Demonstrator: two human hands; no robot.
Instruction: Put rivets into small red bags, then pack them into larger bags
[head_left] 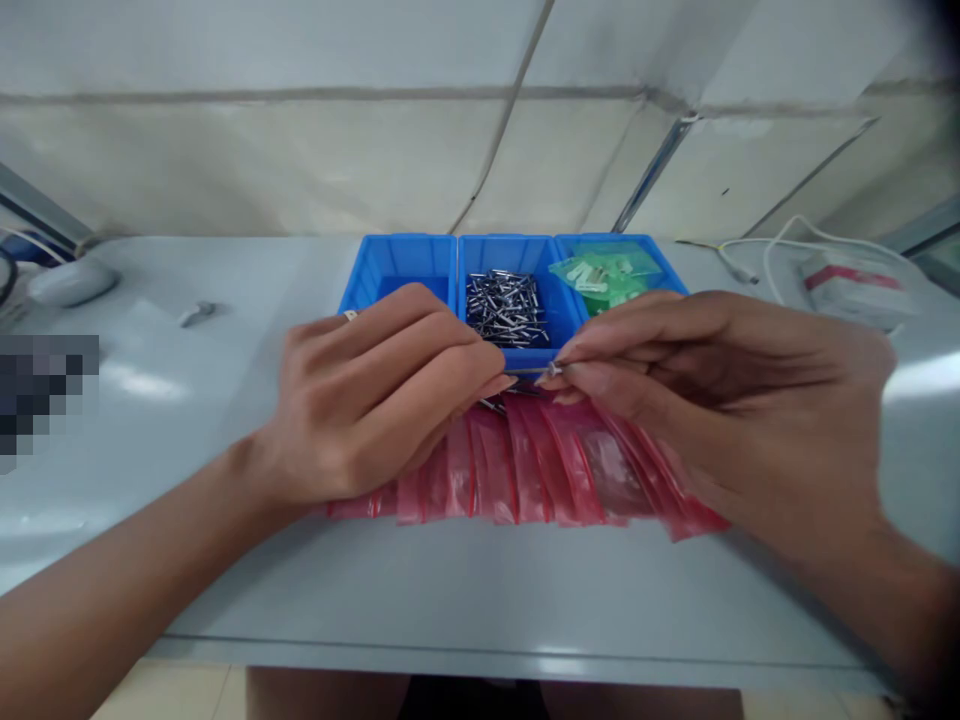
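A thin metal blind rivet [531, 371] spans the gap between my hands, in front of the blue bins. My left hand [382, 400] pinches its thin stem end, and a few more rivets [493, 405] show just below those fingertips. My right hand [720, 390] has thumb and finger closed around the flanged end; whether another small part sits there is too small to tell. Under both hands lies a row of overlapping pink zip bags [495, 470]. The middle blue bin [517, 358] holds a heap of loose rivets [506, 308].
Beside it are a left blue bin [405, 262], partly hidden by my hand, and a right bin with green bags [619, 275] of pale parts. A mouse [73, 283] and a small metal piece [199, 312] lie left. Cables [780, 240] and a white-red box [855, 280] are right.
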